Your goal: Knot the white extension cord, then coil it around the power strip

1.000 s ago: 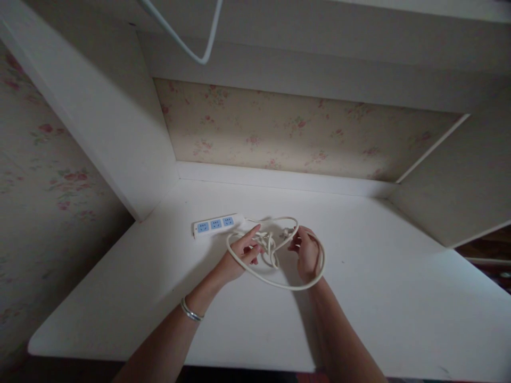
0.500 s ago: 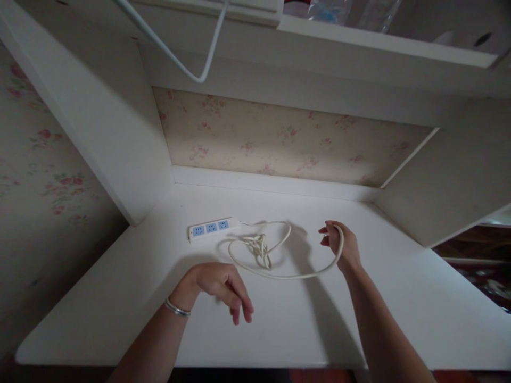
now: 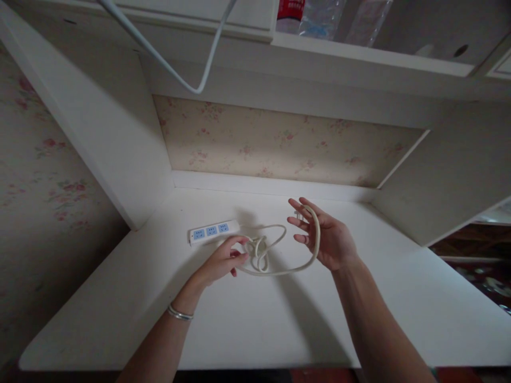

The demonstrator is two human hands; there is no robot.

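A white power strip [image 3: 212, 230] with blue socket faces lies on the white desk. Its pale cord [image 3: 279, 272] bunches in a loose tangle to the right, then loops up to my right hand [image 3: 329, 236]. That hand is raised with palm turned up and fingers spread; the cord end lies across the fingers, and the plug [image 3: 297, 215] shows its prongs by the fingertips. My left hand [image 3: 223, 259], a silver bangle on its wrist, is at the left side of the tangle. Its thumb and forefinger are curved and apart, with the cord close by.
The white desk [image 3: 255, 330] has side panels and a low back ledge, with floral wallpaper [image 3: 247, 143] behind. Overhead, a shelf [image 3: 371, 53] holds a red-labelled item [image 3: 290, 10] and clear plastic packs [image 3: 321, 18]. A bent white rod [image 3: 195, 88] hangs at upper left.
My left hand has moved up and away from me to the cord tangle, its fingers parting. The right hand has shifted left and turned palm up, fingers spreading, with the cord still in it.
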